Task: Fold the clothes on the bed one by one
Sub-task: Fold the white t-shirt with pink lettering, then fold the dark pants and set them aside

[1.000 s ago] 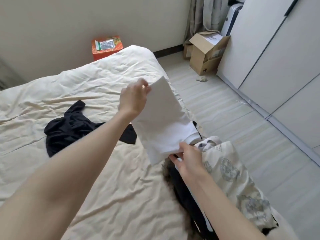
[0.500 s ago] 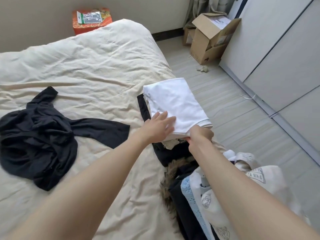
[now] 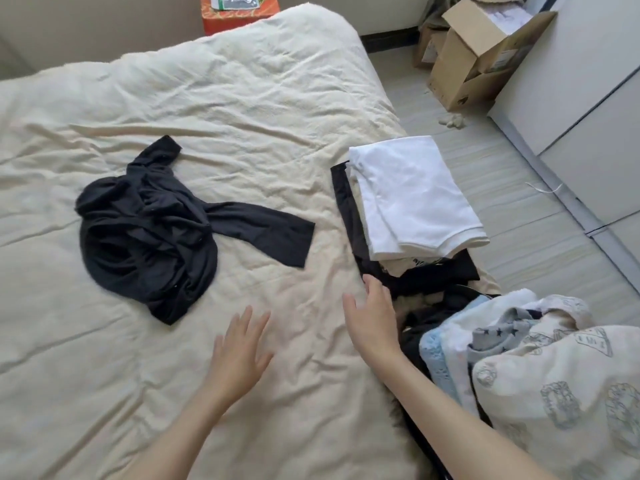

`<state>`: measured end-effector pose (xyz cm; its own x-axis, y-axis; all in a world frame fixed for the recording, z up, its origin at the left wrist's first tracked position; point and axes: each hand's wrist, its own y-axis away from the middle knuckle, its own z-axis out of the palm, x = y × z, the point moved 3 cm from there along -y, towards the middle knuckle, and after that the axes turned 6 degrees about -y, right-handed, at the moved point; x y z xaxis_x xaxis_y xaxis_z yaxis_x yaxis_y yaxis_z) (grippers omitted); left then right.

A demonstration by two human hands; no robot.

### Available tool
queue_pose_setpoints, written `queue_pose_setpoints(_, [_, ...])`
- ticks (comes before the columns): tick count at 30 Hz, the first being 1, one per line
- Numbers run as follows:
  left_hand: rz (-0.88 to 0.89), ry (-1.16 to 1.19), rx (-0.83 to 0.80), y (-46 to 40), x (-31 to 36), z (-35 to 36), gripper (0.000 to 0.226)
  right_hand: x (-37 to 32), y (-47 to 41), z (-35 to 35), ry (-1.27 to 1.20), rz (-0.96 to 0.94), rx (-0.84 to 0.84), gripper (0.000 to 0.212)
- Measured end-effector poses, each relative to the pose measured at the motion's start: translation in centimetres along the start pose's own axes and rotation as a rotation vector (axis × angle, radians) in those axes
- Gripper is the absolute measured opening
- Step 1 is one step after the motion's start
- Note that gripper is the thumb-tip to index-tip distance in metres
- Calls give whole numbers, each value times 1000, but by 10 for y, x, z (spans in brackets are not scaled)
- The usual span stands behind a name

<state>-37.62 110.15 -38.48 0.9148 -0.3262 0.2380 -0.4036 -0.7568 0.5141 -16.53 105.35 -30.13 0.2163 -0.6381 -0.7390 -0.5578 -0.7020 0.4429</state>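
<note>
A folded white garment [image 3: 412,195] lies on top of a stack of folded clothes [image 3: 349,216] at the bed's right edge. A crumpled black long-sleeved garment [image 3: 149,230] lies unfolded on the cream bed cover [image 3: 242,109], one sleeve stretched to the right. My left hand [image 3: 239,355] hovers over the cover with fingers spread, holding nothing. My right hand [image 3: 372,322] is held open just below the stack, near its black bottom layer, also with nothing in it.
A second pile of patterned and blue clothes [image 3: 519,368] sits at the lower right. Off the bed are an open cardboard box [image 3: 478,53], white wardrobe doors [image 3: 588,98] and an orange box [image 3: 239,12] by the wall.
The white garment was held up, then laid on the stack. Both hands have let go of it and drawn back towards me.
</note>
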Motion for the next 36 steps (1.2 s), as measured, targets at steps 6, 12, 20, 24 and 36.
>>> queue_pose_setpoints(6, [-455,-113,-203,62,-149,20,107,-21,1,76,454,-413,-173,56])
queue_pose_setpoints(12, [-475,-30,-211,52,-174,36,116,-40,-25,159,721,-693,-230,55])
queue_pose_setpoints(20, [-463,30,-199,50,-184,44,119,-77,-26,287,861,-1036,-314,61])
queue_pose_setpoints(24, [-456,25,-189,45,-191,49,120,-77,-19,306,815,-980,-232,8])
queue_pose_setpoints(36, [-192,374,-159,98,-193,-23,65,-54,125,162,724,-1055,-474,25])
